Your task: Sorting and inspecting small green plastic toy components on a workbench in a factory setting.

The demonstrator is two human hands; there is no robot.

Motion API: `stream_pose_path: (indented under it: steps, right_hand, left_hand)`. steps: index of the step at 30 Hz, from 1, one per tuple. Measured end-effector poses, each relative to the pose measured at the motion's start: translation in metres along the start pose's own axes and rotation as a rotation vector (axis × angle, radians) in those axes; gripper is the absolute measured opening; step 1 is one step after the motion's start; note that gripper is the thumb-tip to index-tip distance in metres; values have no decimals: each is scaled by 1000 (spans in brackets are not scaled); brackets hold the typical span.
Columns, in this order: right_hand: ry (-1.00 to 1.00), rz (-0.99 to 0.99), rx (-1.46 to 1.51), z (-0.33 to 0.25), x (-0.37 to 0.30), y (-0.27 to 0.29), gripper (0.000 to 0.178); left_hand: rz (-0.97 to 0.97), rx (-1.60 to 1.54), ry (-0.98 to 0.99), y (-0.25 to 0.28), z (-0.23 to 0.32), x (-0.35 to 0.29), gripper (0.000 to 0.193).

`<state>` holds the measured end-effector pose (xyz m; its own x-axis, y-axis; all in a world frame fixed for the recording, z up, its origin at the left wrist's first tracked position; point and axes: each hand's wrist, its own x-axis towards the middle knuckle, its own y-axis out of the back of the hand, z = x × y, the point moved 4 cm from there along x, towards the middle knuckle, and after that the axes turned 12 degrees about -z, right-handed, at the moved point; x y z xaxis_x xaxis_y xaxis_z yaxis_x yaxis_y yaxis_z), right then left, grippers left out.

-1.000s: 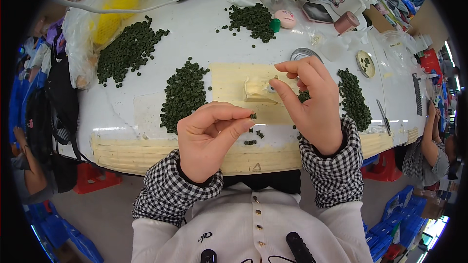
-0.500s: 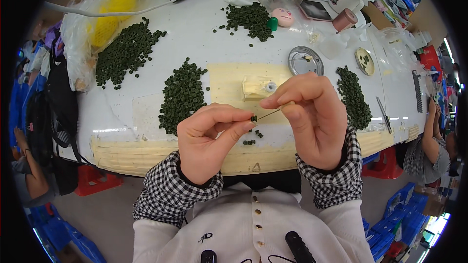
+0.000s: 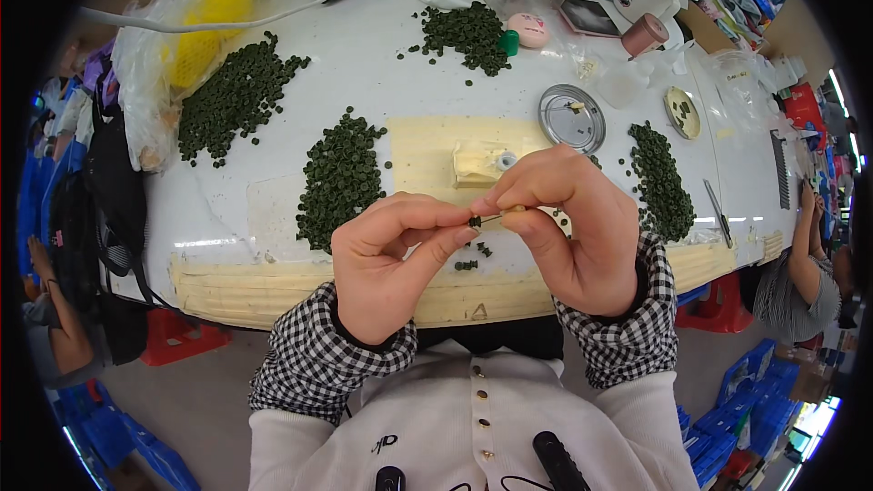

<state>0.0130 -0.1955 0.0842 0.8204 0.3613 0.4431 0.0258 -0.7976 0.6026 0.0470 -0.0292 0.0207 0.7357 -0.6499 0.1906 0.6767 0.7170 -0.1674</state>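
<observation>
Between thumb and forefinger, my left hand (image 3: 386,259) pinches a small dark green spool-like part (image 3: 475,222). My right hand (image 3: 577,232) is closed on the pale handle of a thin metal pick (image 3: 491,217), whose tip meets the green part; whether it goes inside is too small to tell. Below the fingertips lie a few similar green parts (image 3: 466,265) on the table. Just beyond my hands stands a tape-wrapped block (image 3: 473,164) with a white round fitting (image 3: 506,161) at its right end.
Heaps of green parts lie at left (image 3: 338,182), far left (image 3: 232,95), back (image 3: 468,36) and right (image 3: 662,182). A round metal lid (image 3: 571,118) and a small dish (image 3: 681,113) sit beyond my right hand. Tweezers (image 3: 717,212) lie at right. A white cable (image 3: 227,25) crosses the back left.
My right hand has moved left, bringing the pick's handle closer to the green part, so less of the shaft shows. My left hand has stayed nearly still.
</observation>
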Motion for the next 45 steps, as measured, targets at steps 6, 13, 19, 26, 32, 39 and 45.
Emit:
stream_pose_path:
  steps: [6, 13, 19, 26, 32, 39, 45]
  right_hand:
    - [6, 18, 14, 0, 0, 0, 12]
    - [-159, 283, -267, 17, -7, 12, 7]
    - [-271, 123, -427, 27, -5, 2, 16]
    - [-314, 52, -135, -4, -18, 4, 20]
    - [-308, -85, 128, -8, -32, -12, 31]
    - [-314, -82, 211, -5, -36, -17, 31]
    - [-321, -83, 229, -2, -41, -18, 31]
  left_hand:
    - [6, -5, 2, 0, -1, -1, 20]
    - [38, 41, 12, -1, 1, 0, 17]
    - [36, 37, 38, 1, 1, -1, 20]
    - [62, 14, 12, 1, 0, -1, 19]
    - [45, 30, 15, 2, -1, -2, 19]
    - [26, 61, 20, 1, -1, 0, 18]
    - [-3, 70, 6, 0, -1, 0, 17]
